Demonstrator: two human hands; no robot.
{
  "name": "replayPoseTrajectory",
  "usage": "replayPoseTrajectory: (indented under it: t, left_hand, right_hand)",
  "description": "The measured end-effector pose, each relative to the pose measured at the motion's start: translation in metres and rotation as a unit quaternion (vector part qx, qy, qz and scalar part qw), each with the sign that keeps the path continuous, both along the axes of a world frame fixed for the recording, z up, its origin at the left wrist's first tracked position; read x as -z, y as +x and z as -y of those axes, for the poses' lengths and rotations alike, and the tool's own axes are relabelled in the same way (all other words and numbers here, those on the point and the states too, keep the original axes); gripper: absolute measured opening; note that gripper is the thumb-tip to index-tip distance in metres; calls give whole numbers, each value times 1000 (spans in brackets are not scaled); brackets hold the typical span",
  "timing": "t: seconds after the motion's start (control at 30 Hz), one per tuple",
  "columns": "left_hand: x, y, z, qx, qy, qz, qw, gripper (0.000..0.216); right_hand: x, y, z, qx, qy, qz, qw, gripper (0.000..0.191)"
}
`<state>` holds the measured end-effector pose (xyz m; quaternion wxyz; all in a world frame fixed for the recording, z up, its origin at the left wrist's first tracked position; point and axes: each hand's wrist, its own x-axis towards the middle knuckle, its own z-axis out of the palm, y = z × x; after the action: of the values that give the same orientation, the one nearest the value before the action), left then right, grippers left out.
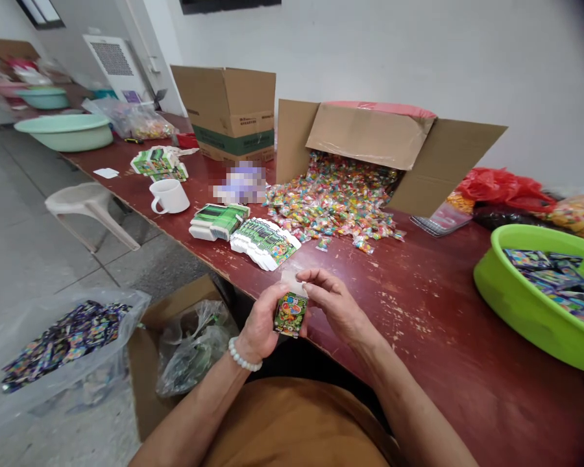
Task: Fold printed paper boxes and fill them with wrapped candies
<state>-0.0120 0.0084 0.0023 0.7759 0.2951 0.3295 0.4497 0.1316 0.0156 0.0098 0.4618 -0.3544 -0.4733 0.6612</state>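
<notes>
A small green candy box (291,314) with colourful print is held upright in front of my body, its white top flap raised. My left hand (261,319) wraps round the box from the left side. With thumb and fingers pinched, my right hand (331,299) grips the white flap at the top right. Just beyond lie a fanned stack of flat green cartons (267,240) and a second stack of green cartons (219,220). Behind them, wrapped candies (331,201) spill from a tipped cardboard box (370,136).
A white mug (169,196) stands left of the cartons. At right is a green basin (520,311) with dark sachets. Below left are a plastic bag of sachets (73,340) and an open carton (150,389) near a white stool (85,198). Another cardboard box (233,117) stands behind.
</notes>
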Motion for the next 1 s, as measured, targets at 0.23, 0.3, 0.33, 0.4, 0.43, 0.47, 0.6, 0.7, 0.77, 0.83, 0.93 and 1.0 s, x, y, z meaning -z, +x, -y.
replayPoseTrajectory:
  t: [0.23,0.3,0.33,0.4,0.43,0.47,0.6,0.7,0.77,0.83,0.93,1.0]
  left_hand:
    - [-8,-1,6,-10,3,35,999,33]
    - [-9,-1,7,-10,0,26,1000,33]
    - [-9,-2,8,-14,-3,16,1000,32]
    - [-9,-2,9,-23,-8,1,1000,30]
    - [-9,-2,10,-26,-8,0,1000,30]
    - [-9,-2,10,-25,-5,4,1000,30]
    - [-11,-3,12,-3,12,51,999,36]
    - [-12,-4,12,-17,-1,66,998,37]
    - [-12,-3,12,-39,-5,68,997,34]
    - [-13,-2,12,-68,3,73,995,30]
    - [-13,1,12,-127,26,77,989,27]
    - [-10,3,12,-146,32,74,986,27]
  right_hand:
    - [-1,-2,2,10,4,-38,999,22]
    - [2,0,4,-1,-1,-41,999,25]
    - [3,1,5,2,-1,-36,999,27]
    - [3,0,9,8,-5,-35,999,27]
    - [2,0,10,8,-7,-40,999,27]
    - [2,-2,11,6,-9,-50,999,26]
    - [0,-6,14,18,-12,-92,996,23]
    - [0,-8,18,71,42,-51,995,23]
    - [-2,-9,22,135,132,40,981,21]
    - [-5,-9,27,204,250,160,933,18]
    - [-9,-10,31,242,382,297,841,15]
    - [-10,-10,30,220,411,333,820,15]
